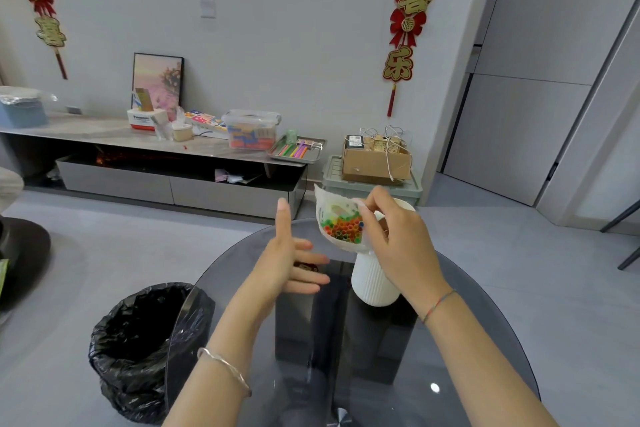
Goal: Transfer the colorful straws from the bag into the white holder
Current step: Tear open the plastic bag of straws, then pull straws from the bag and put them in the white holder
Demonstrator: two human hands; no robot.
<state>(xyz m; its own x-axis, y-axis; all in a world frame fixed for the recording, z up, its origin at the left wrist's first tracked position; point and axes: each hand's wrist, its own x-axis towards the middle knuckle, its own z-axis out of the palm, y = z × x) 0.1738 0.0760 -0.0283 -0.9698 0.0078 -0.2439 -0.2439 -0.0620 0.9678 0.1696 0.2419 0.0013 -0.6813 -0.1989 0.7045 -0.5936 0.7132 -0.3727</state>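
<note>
Gripping one bag (337,220) beside one white holder (372,282).

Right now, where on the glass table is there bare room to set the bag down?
Bare glass table lies in the near half, in front of the white holder, and along the left rim by the bin. It is crowded at the holder's top, where the bag of straws is held.

Red, orange and green are shown by the thin plastic straws (344,228); milky white by the translucent bag (327,208). The tall white holder (372,282) is ribbed vertically.
</note>
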